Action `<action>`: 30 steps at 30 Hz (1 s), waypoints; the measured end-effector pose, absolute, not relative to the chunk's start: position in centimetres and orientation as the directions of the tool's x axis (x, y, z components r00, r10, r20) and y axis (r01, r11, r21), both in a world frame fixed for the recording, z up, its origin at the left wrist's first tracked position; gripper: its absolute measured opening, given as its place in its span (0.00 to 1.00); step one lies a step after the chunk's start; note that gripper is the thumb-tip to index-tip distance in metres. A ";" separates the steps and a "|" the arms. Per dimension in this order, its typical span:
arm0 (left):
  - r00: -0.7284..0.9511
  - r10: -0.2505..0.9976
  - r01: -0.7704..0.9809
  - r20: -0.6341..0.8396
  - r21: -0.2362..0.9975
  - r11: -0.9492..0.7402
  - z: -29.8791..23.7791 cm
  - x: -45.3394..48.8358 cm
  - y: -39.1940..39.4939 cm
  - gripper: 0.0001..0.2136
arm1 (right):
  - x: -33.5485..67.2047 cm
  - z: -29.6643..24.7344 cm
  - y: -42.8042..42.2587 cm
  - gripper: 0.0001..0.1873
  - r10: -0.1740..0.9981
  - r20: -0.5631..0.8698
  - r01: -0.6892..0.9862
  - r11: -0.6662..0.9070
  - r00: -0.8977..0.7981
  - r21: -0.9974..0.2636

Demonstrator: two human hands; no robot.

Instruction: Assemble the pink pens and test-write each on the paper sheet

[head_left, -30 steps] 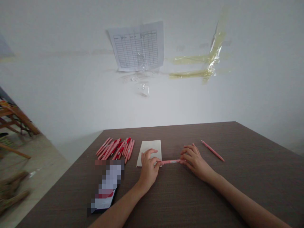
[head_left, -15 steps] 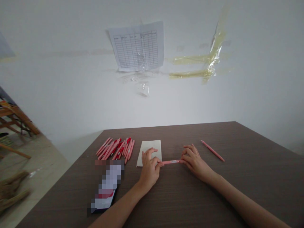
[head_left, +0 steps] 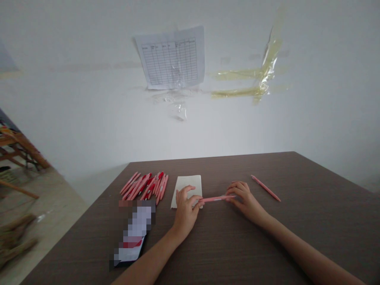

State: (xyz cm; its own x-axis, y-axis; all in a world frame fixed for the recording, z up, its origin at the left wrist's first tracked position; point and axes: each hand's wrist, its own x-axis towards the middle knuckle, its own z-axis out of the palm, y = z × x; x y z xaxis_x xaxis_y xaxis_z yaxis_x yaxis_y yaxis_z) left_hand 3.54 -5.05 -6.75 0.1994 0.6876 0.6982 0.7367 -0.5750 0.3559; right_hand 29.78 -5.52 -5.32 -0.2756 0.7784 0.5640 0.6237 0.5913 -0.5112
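The left hand [head_left: 186, 210] clamps one end of the pink pen [head_left: 215, 198], which runs rightward over the counter [head_left: 219, 245] to the right hand [head_left: 246, 201], whose grip, apart or together, I cannot tell.

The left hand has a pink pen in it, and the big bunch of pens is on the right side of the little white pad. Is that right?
Not quite: the head view shows the bunch of pens on the left side of the little white pad. The left hand does have a pink pen in it.
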 end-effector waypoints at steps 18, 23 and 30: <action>0.254 0.717 0.726 0.649 0.362 -0.585 -6.3 3.7 -5.4 0.03 | 29.8 -5.9 -4.7 0.17 0.982 0.186 -0.029 0.186 0.019 -0.982; 0.236 0.733 0.738 0.638 0.373 -0.562 -6.5 3.6 -5.2 0.04 | 30.3 -5.9 -4.6 0.14 0.998 0.045 -0.479 0.023 -0.033 -0.877; 0.228 0.729 0.740 0.646 0.372 -0.560 -6.4 3.7 -5.3 0.04 | 31.4 -6.5 -3.7 0.08 0.995 -0.078 -0.726 -0.100 -0.064 -0.680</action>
